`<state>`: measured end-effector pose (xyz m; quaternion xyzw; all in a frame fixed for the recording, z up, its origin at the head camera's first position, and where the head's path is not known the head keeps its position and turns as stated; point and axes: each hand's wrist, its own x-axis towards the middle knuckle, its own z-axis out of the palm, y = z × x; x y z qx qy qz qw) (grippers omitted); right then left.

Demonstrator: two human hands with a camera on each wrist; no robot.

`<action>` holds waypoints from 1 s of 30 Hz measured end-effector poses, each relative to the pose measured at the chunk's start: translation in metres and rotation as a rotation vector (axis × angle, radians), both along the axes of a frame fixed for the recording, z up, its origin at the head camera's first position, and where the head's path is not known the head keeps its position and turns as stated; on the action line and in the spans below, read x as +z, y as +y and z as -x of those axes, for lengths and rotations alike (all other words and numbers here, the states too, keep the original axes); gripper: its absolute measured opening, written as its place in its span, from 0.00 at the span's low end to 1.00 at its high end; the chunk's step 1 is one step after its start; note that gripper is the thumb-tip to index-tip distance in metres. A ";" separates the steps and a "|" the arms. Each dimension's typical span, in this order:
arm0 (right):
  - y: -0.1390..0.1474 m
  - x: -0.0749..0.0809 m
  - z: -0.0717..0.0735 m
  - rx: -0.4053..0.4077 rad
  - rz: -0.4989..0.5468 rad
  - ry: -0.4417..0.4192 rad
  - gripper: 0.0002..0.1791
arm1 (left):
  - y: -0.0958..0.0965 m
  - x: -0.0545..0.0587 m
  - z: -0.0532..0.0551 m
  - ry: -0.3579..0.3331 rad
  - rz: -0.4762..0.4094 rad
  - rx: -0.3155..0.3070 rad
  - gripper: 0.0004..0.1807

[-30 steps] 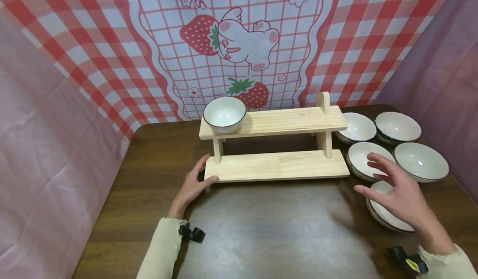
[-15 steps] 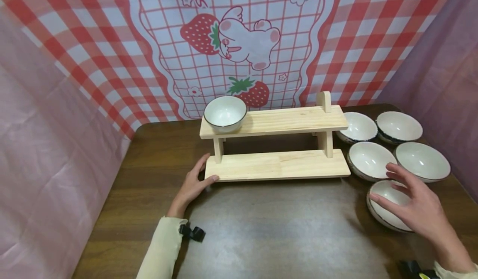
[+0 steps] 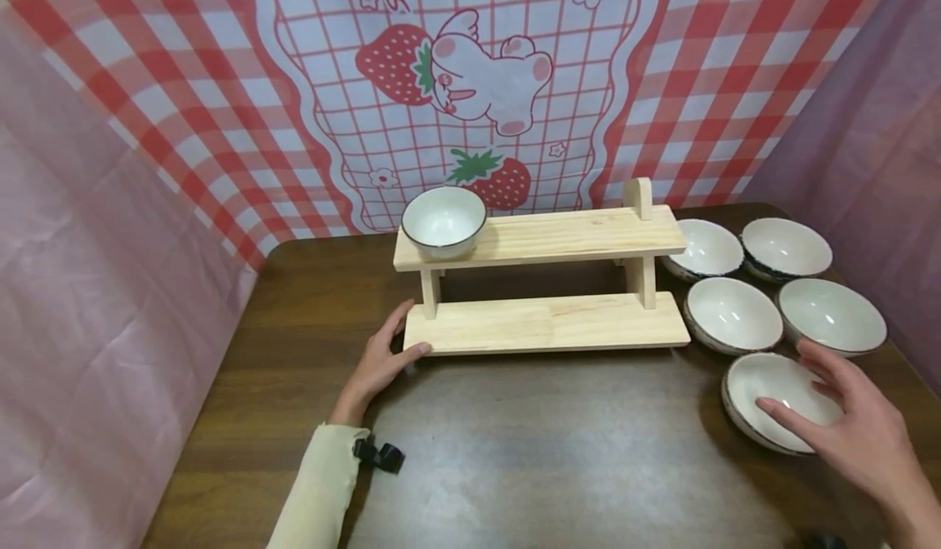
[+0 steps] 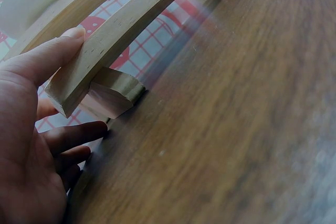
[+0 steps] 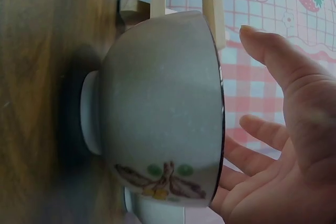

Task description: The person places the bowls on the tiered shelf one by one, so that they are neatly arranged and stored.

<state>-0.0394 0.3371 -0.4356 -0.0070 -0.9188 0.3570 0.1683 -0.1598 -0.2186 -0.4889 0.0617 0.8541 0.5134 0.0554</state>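
My left hand (image 3: 381, 363) holds the left end of a two-tier wooden shelf (image 3: 544, 324), thumb on the lower board and fingers around its end. In the left wrist view the thumb (image 4: 65, 48) lies against the board while the lower fingers hang loosely beside it. At the right, my right hand (image 3: 856, 422) is over the nearest white bowl (image 3: 760, 377), fingers spread and apart. The right wrist view has this dark-rimmed bowl from the side, a painted motif (image 5: 163, 182) on its wall, with the hand (image 5: 294, 124) beyond the rim.
Another white bowl (image 3: 443, 220) stands on the upper board's left end. Several more bowls, among them a greenish-white bowl (image 3: 831, 314), sit right of the shelf. A checked strawberry cloth (image 3: 485, 75) hangs behind the brown table (image 3: 515, 435).
My right hand has moved right and toward me, from beside the middle bowl to over the nearest bowl. The left hand stays at the shelf's end.
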 end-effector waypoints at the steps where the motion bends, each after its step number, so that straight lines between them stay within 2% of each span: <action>1: 0.002 0.000 -0.001 -0.009 -0.017 -0.002 0.48 | 0.000 0.000 0.000 -0.002 0.002 -0.001 0.46; 6: 0.007 -0.001 -0.006 -0.047 -0.082 0.008 0.49 | 0.000 0.000 0.000 -0.008 -0.003 0.001 0.45; 10: 0.008 -0.004 -0.011 -0.068 -0.095 0.016 0.49 | 0.000 -0.001 0.001 -0.005 -0.001 -0.004 0.45; 19: 0.013 -0.016 -0.016 -0.054 -0.096 0.094 0.46 | 0.001 0.000 0.000 0.006 0.013 -0.002 0.45; 24: 0.016 -0.024 -0.020 -0.046 -0.103 0.075 0.46 | 0.001 0.001 -0.001 0.013 -0.001 -0.001 0.45; 30: 0.020 -0.033 -0.027 -0.049 -0.107 -0.022 0.50 | 0.001 0.001 -0.001 0.008 -0.011 0.002 0.45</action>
